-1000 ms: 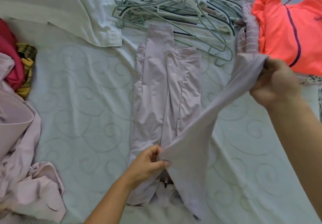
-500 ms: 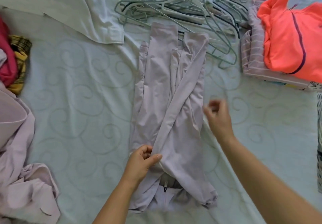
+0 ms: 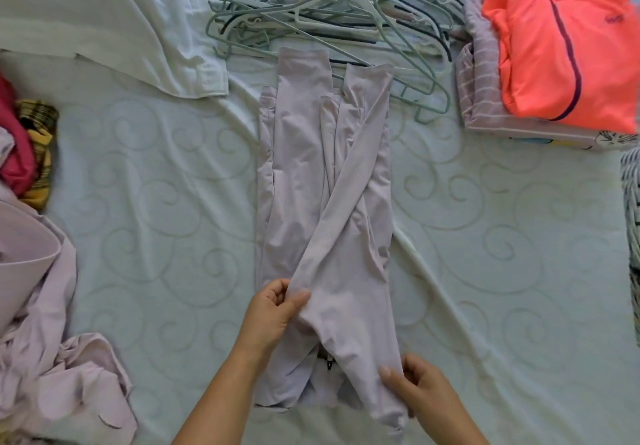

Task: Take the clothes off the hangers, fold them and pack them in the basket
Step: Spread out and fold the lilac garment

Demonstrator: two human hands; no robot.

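A pale lilac zip jacket (image 3: 322,202) lies lengthwise in the middle of the bed, folded narrow, with one sleeve laid diagonally across it. My left hand (image 3: 273,313) pinches the fold of that sleeve near the jacket's near end. My right hand (image 3: 412,385) grips the jacket's near right corner at its edge. A heap of empty hangers (image 3: 332,8) lies just beyond the jacket's far end. At the right edge a sliver of a woven basket (image 3: 632,222) shows.
Folded clothes are stacked at the far right, an orange top (image 3: 561,53) over a striped one (image 3: 481,98). A white shirt (image 3: 114,18) lies at the far left. Unfolded lilac (image 3: 45,323), red and yellow garments are piled on the left. The quilted bed cover (image 3: 156,202) lies between.
My right hand let go of the sleeve it had stretched out to the right; the sleeve now lies across the jacket. That hand moved down to the jacket's near right corner.
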